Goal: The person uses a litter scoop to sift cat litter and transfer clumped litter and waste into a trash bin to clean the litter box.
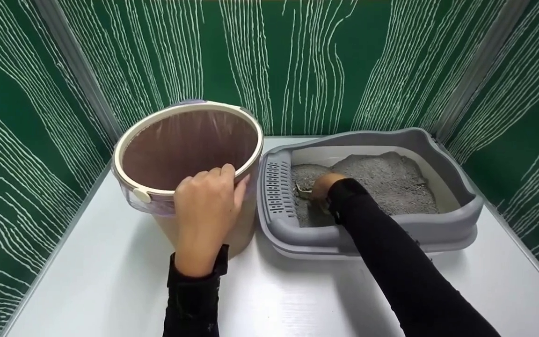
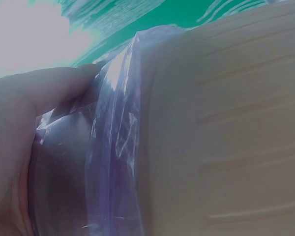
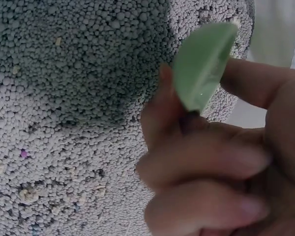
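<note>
My left hand grips the near right rim of a beige trash can, its fingers over the edge and thumb outside. A translucent purplish trash bag lines the can and folds over the outside under a cream ring. My right hand is down inside a grey litter box, close to the cat litter. Its curled fingers hold a light green scoop; only a rounded end shows clearly, and the rest is hidden by the hand.
A slotted grey ledge forms the litter box's left side, beside the trash can. Both stand on a white table. Green panels with white wavy lines enclose the back and sides.
</note>
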Tool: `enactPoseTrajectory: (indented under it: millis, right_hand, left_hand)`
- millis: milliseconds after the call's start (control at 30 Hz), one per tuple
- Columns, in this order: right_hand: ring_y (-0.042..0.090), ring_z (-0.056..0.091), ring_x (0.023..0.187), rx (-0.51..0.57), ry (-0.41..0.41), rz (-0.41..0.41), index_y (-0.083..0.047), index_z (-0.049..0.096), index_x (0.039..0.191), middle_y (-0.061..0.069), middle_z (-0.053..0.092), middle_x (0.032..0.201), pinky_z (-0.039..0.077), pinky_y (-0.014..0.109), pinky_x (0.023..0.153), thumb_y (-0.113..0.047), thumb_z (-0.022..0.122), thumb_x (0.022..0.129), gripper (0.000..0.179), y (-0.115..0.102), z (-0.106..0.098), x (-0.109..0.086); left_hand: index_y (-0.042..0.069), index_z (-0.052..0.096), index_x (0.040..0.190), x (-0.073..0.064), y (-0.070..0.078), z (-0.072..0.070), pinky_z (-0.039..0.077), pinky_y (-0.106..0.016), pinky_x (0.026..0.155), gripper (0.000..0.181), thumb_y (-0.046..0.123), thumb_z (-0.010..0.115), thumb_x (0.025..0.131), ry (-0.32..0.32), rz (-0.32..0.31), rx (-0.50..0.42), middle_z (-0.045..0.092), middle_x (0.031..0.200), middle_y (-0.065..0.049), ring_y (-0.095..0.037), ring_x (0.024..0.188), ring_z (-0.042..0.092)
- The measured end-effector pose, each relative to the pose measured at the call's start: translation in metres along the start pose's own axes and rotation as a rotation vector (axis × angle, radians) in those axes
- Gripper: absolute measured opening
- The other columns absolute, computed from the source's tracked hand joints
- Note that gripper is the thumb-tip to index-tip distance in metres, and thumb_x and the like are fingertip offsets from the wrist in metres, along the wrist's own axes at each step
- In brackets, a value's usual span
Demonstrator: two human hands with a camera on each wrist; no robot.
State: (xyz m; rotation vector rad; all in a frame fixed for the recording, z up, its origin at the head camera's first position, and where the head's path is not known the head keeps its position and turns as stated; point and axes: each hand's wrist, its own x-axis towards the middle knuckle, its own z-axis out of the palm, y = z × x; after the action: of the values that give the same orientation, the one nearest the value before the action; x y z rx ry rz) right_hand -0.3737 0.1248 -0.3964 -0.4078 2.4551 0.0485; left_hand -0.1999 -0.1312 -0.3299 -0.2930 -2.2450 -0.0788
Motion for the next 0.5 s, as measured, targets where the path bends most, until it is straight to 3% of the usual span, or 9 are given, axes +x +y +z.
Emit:
enactPoseTrajectory:
  millis: [167, 367, 500]
  right_hand:
    - [0.016, 0.057, 0.071, 0.075, -0.004, -0.003, 0.006, 0.079, 0.1, 0.006, 0.069, 0.081, 0.045, 0.027, 0.068, -0.021, 0.047, 0.109, 0.043, 0.0036, 0.0015, 0.0035]
    - [0.016, 0.049, 0.061, 0.162, 0.133, 0.098, 0.0, 0.069, 0.074, 0.002, 0.058, 0.065, 0.042, 0.029, 0.064, -0.016, 0.048, 0.107, 0.042, 0.0064, 0.0052, 0.0079]
    - [0.015, 0.045, 0.058, 0.178, 0.12, 0.106, -0.006, 0.061, 0.071, 0.0, 0.052, 0.064, 0.039, 0.028, 0.06, -0.016, 0.051, 0.105, 0.037, 0.0103, 0.0048, 0.008]
  left_hand:
    - [0.007, 0.06, 0.075, -0.0002, 0.0004, -0.0006, 0.044, -0.042, 0.049, 0.039, 0.032, 0.082, 0.094, 0.013, -0.005, -0.008, 0.065, 0.065, -0.009, -0.032, 0.055, 0.064]
    - [0.007, 0.061, 0.076, 0.0007, 0.0019, -0.0013, 0.044, -0.042, 0.049, 0.038, 0.032, 0.081, 0.095, 0.012, -0.001, -0.009, 0.065, 0.066, -0.01, -0.032, 0.055, 0.064]
    - [0.007, 0.061, 0.076, 0.0016, 0.003, -0.0029, 0.044, -0.042, 0.049, 0.038, 0.032, 0.081, 0.095, 0.012, 0.002, -0.017, 0.065, 0.066, -0.01, -0.032, 0.055, 0.064]
